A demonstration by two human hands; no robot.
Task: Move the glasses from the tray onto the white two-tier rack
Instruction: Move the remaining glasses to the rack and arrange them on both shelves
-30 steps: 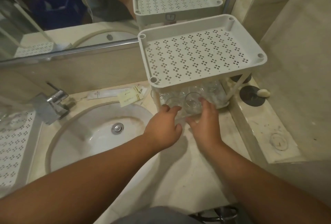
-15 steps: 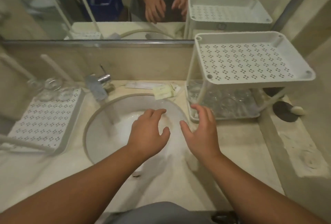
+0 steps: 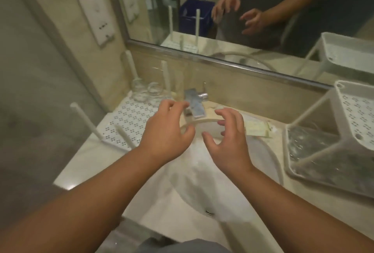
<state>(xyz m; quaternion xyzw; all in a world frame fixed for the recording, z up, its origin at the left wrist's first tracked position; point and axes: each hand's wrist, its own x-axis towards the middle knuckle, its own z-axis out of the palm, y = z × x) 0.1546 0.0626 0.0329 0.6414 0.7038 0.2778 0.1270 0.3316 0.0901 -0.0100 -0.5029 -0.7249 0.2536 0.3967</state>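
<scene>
Clear glasses (image 3: 148,92) stand at the far end of a white perforated tray (image 3: 129,119) with upright posts, left of the sink. My left hand (image 3: 168,131) hovers over the tray's right edge, fingers apart and holding nothing. My right hand (image 3: 228,139) floats over the sink's rim, also spread and holding nothing. The white two-tier rack (image 3: 352,111) stands at the right. Its lower tier (image 3: 323,157) holds several clear glasses, blurred; the part of its upper tier in view is bare.
A white sink basin (image 3: 212,182) lies below my hands, with a chrome tap (image 3: 195,103) behind them. Paper sachets (image 3: 256,129) lie on the marble counter by the tap. A mirror (image 3: 263,10) fills the back wall. A wall plate (image 3: 95,14) sits on the left wall.
Both hands let go of the glasses in the rack's lower tier and swung left across the sink toward the tray. The view turned left with them.
</scene>
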